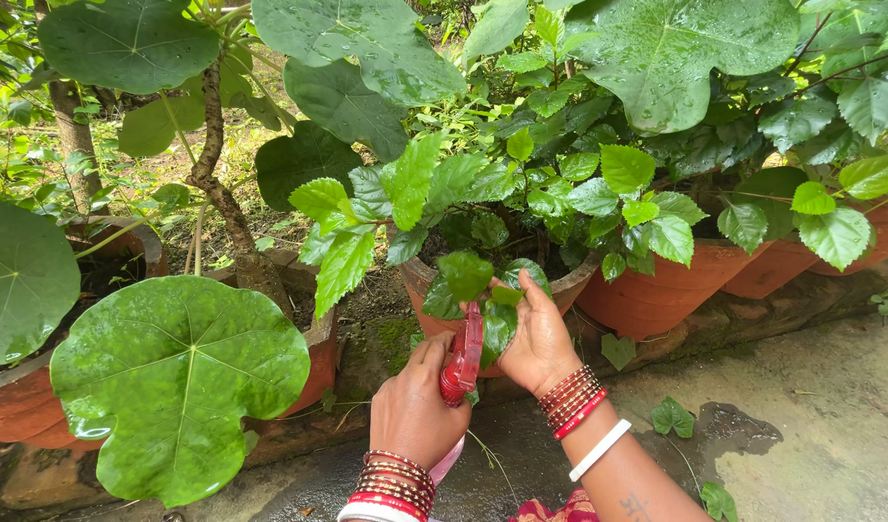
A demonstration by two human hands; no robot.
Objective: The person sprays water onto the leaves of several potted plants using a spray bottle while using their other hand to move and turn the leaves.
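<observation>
My left hand grips a pair of red-handled garden shears, held upright below the foliage. My right hand holds a leafy stem of the shrub growing in the middle terracotta pot. The shears' blades point up at the stem just left of my right fingers and are partly hidden by leaves. Both wrists wear red and gold bangles; the right one also has a white bangle.
More terracotta pots stand at right and far right, another at left. A big round wet leaf hangs low at left. Fallen leaves lie on the wet concrete ground.
</observation>
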